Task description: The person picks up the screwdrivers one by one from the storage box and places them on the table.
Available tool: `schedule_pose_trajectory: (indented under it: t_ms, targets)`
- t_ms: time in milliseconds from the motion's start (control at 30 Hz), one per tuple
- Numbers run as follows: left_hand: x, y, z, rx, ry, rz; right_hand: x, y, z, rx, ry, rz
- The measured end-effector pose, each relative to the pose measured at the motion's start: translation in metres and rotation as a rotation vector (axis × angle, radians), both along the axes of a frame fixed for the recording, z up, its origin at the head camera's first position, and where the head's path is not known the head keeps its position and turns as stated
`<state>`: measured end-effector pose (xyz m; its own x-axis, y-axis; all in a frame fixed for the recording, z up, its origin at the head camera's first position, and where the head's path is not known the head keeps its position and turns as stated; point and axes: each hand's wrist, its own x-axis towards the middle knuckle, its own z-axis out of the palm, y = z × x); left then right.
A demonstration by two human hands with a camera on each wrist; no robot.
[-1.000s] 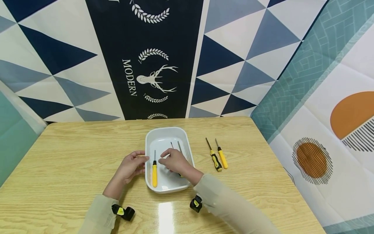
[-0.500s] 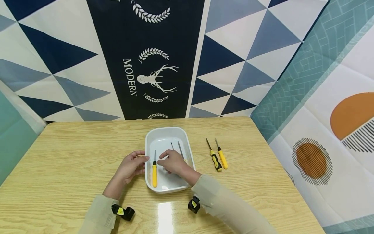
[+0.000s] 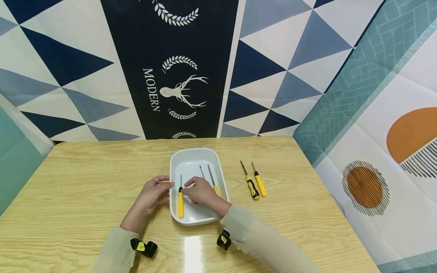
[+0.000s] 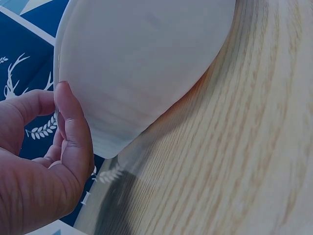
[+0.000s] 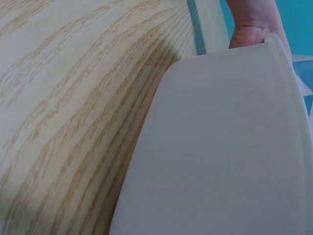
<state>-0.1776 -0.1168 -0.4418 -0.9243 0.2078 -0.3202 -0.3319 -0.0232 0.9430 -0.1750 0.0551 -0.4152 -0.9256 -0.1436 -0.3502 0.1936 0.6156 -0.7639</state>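
Note:
A white rectangular tray [image 3: 194, 156] stands on the table. My left hand [image 3: 156, 193] holds its left rim; in the left wrist view the thumb [image 4: 68, 105] lies along the tray's edge. My right hand [image 3: 200, 190] reaches inside the tray over its middle. The thumb and index finger are apart, their tips right at the black neck of a yellow-handled screwdriver [image 3: 180, 204] on the tray's left side. Another yellow screwdriver [image 3: 216, 189] lies along the right side. Between them shows a thin shaft [image 3: 201, 171], its lower part hidden under my right hand.
Two more screwdrivers lie on the table right of the tray: a yellow-and-black one [image 3: 252, 187] and a plain yellow one [image 3: 260, 185]. Patterned cloth hangs behind the wooden table [image 3: 102, 182]. The tray's outer wall [image 5: 220, 137] fills much of the right wrist view.
My right hand has slid left inside the tray to the left screwdriver, uncovering the right screwdriver's handle top. The left hand stays on the rim.

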Motion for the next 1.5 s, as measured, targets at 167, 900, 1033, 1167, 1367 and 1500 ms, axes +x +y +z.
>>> schedule_pose_trajectory:
  t_ms: [167, 900, 1033, 1167, 1367, 1500]
  targets:
    - [0.0, 0.0, -0.001, 0.008, 0.002, -0.001, 0.0, -0.002, -0.002, -0.004, -0.025, -0.001]
    - [-0.002, 0.0, -0.002, 0.015, -0.005, -0.001, -0.003, -0.006, -0.008, 0.045, -0.039, -0.017]
    - [-0.003, 0.0, -0.002, 0.019, -0.007, -0.005, -0.003, -0.006, -0.009, 0.048, -0.045, -0.02]
    - [-0.003, 0.0, -0.002, 0.022, -0.006, -0.004, -0.004, -0.007, -0.01, 0.048, -0.047, -0.024]
    - [-0.003, 0.001, -0.003, 0.013, -0.014, 0.008, -0.004, -0.01, -0.01, 0.052, -0.049, -0.018]
    - [-0.002, 0.001, -0.003, 0.012, -0.016, 0.008, -0.004, -0.013, -0.009, 0.051, -0.045, -0.02]
